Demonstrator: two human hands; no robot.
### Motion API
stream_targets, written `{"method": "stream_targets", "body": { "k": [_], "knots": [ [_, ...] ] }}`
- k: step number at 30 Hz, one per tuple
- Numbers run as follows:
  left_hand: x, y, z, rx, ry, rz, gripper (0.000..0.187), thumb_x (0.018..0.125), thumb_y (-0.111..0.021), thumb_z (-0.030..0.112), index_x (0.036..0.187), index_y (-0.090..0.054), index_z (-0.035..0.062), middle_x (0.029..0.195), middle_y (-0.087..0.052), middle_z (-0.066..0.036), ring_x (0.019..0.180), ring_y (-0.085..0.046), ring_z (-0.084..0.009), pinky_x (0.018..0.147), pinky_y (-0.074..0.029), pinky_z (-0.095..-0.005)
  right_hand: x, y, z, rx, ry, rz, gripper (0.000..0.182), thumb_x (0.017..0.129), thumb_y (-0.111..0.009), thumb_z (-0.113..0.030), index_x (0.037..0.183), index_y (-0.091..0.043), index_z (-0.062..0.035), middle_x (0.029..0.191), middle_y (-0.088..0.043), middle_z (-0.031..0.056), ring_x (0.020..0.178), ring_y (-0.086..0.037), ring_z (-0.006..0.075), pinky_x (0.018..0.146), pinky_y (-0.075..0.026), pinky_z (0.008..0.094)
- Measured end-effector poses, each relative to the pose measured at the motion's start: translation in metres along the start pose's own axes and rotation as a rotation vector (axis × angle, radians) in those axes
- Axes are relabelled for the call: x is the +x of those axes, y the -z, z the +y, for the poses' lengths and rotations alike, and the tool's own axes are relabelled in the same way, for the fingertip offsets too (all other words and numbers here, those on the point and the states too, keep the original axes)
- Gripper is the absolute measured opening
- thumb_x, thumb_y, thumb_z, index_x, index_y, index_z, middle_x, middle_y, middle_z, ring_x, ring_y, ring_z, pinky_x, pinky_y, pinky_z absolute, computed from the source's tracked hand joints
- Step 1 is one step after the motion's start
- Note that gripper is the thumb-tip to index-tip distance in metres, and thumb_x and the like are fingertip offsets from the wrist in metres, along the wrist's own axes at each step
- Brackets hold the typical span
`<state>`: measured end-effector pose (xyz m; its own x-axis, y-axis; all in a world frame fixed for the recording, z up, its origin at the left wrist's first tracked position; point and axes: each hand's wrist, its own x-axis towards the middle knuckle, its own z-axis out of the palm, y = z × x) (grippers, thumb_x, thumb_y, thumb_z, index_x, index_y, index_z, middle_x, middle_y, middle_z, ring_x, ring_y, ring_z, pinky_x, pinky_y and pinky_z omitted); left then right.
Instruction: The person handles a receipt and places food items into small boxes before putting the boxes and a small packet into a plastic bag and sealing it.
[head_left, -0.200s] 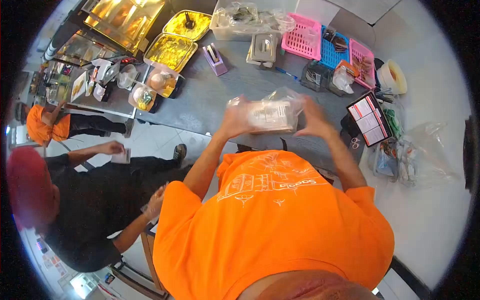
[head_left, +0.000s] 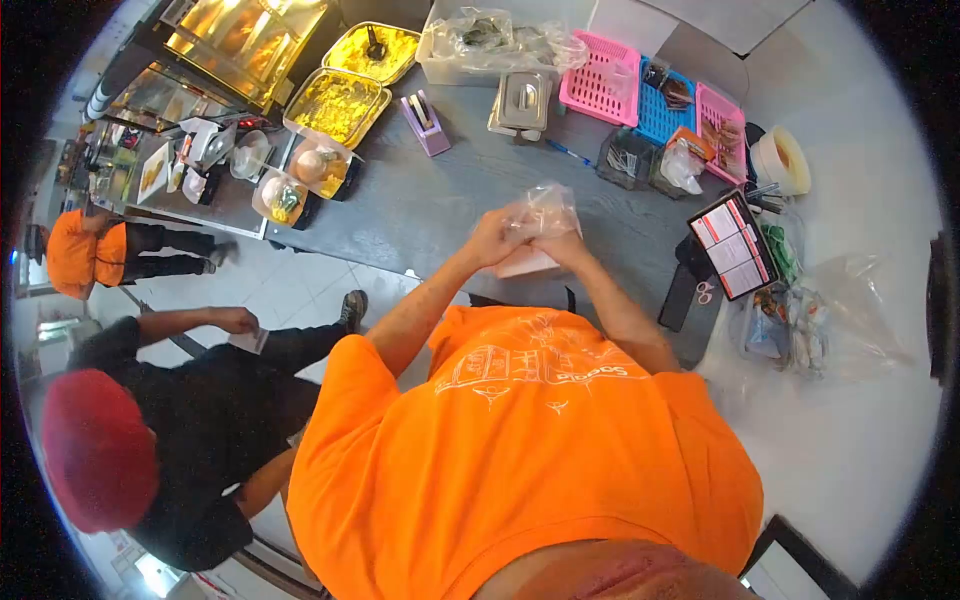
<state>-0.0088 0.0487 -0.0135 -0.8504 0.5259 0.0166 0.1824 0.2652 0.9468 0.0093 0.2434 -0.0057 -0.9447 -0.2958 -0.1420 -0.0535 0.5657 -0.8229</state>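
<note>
A clear plastic bag (head_left: 552,203) is around a white box (head_left: 524,264) near the front edge of the grey table, right before my chest. My left hand (head_left: 494,238) is closed on the bag's plastic from the left side, above the box. From the right, my right hand (head_left: 563,246) has its fingers closed on the same plastic, close to the left fingers. Loose film bunches up past both hands. The hands cover most of the box, so its printed label is hidden.
Food boxes (head_left: 278,197), trays of yellow food (head_left: 338,104) and a purple tape dispenser (head_left: 427,124) stand left. A lidded metal container (head_left: 521,101), pink basket (head_left: 601,78) and order screen (head_left: 733,245) lie back and right. A co-worker in black (head_left: 210,430) stands close on my left.
My hands have come together from the two sides of the bagged box and now grip the plastic above it. The co-worker in the red cap has shifted slightly.
</note>
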Motion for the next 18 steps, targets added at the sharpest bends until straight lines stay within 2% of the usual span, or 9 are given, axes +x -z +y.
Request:
{"method": "stream_targets", "body": {
  "k": [3, 5, 6, 8, 11, 12, 13, 15, 18],
  "knots": [
    [-0.008, 0.017, 0.030, 0.519, -0.164, 0.059, 0.067, 0.076, -0.075, 0.034, 0.129, -0.050, 0.0001, 0.134, -0.051, -0.018, 0.124, -0.048, -0.0328, 0.101, -0.042, -0.0398, -0.012, 0.016, -0.014, 0.378, 0.070, 0.067, 0.047, 0.071, -0.078, -0.018, 0.112, -0.063, -0.0014, 0.102, -0.066, 0.0146, 0.095, -0.065, 0.0299, 0.090, -0.050, 0.0371],
    [0.007, -0.002, 0.019, 0.584, -0.274, -0.089, 0.078, 0.077, -0.074, 0.036, 0.137, -0.041, -0.0006, 0.143, -0.041, -0.019, 0.135, -0.037, -0.0329, 0.110, -0.033, -0.0423, -0.008, -0.032, 0.005, 0.317, 0.158, 0.417, 0.033, 0.079, -0.070, -0.020, 0.104, -0.065, -0.0001, 0.107, -0.065, 0.0181, 0.099, -0.064, 0.0277, 0.092, -0.048, 0.0356],
    [0.017, -0.015, 0.008, 0.560, -0.334, -0.201, 0.084, 0.077, -0.074, 0.037, 0.141, -0.036, -0.0011, 0.147, -0.037, -0.019, 0.139, -0.031, -0.0329, 0.114, -0.029, -0.0436, 0.000, -0.061, 0.025, 0.111, 0.182, 0.565, 0.032, 0.081, -0.068, -0.021, 0.104, -0.064, -0.0001, 0.107, -0.065, 0.0184, 0.099, -0.064, 0.0271, 0.092, -0.048, 0.0357],
    [0.022, -0.039, -0.004, 0.509, -0.250, -0.252, 0.078, 0.077, -0.072, 0.040, 0.140, -0.042, 0.0046, 0.141, -0.046, -0.016, 0.134, -0.039, -0.0320, 0.111, -0.033, -0.0409, 0.007, -0.068, 0.019, 0.431, -0.020, 0.511, 0.032, 0.085, -0.062, -0.025, 0.107, -0.064, -0.0017, 0.108, -0.065, 0.0196, 0.101, -0.063, 0.0289, 0.090, -0.047, 0.0388],
    [0.013, -0.057, 0.021, -0.073, -0.264, -0.071, 0.070, 0.084, -0.062, 0.037, 0.143, -0.041, 0.0062, 0.141, -0.049, -0.012, 0.133, -0.043, -0.0273, 0.109, -0.035, -0.0388, -0.005, -0.033, -0.027, 0.452, -0.008, 0.232, 0.031, 0.085, -0.062, -0.024, 0.108, -0.064, -0.0030, 0.107, -0.065, 0.0188, 0.101, -0.063, 0.0323, 0.088, -0.046, 0.0408],
    [0.009, -0.066, 0.032, -0.273, -0.267, -0.036, 0.068, 0.086, -0.060, 0.035, 0.144, -0.040, 0.0058, 0.142, -0.048, -0.012, 0.133, -0.043, -0.0260, 0.110, -0.035, -0.0383, -0.014, -0.023, -0.040, 0.089, 0.250, 0.279, 0.033, 0.082, -0.066, -0.023, 0.108, -0.064, -0.0037, 0.108, -0.065, 0.0179, 0.099, -0.063, 0.0349, 0.087, -0.046, 0.0409],
    [0.006, -0.074, 0.042, -0.476, -0.266, -0.001, 0.066, 0.088, -0.057, 0.033, 0.145, -0.038, 0.0053, 0.143, -0.047, -0.011, 0.133, -0.043, -0.0247, 0.110, -0.034, -0.0378, -0.029, -0.009, -0.057, 0.069, 0.303, 0.266, 0.036, 0.081, -0.066, -0.019, 0.113, -0.060, -0.0034, 0.113, -0.062, 0.0191, 0.105, -0.059, 0.0355, 0.091, -0.044, 0.0419],
    [0.013, -0.076, 0.054, -0.240, -0.422, 0.031, 0.068, 0.091, -0.055, 0.036, 0.145, -0.034, 0.0016, 0.148, -0.040, -0.014, 0.137, -0.036, -0.0274, 0.113, -0.031, -0.0405, -0.059, 0.029, -0.099, 0.022, 0.424, 0.241, 0.046, 0.079, -0.065, -0.011, 0.123, -0.053, -0.0028, 0.123, -0.056, 0.0215, 0.116, -0.053, 0.0367, 0.099, -0.040, 0.0438],
    [0.012, -0.063, 0.089, -0.266, -0.265, 0.128, 0.069, 0.093, -0.055, 0.036, 0.148, -0.030, 0.0021, 0.149, -0.039, -0.014, 0.138, -0.036, -0.0270, 0.114, -0.030, -0.0397, -0.104, 0.072, -0.143, -0.042, 0.621, 0.205, 0.066, 0.077, -0.064, 0.000, 0.139, -0.042, -0.0018, 0.138, -0.047, 0.0251, 0.133, -0.043, 0.0386, 0.110, -0.033, 0.0468]
  ]
}}
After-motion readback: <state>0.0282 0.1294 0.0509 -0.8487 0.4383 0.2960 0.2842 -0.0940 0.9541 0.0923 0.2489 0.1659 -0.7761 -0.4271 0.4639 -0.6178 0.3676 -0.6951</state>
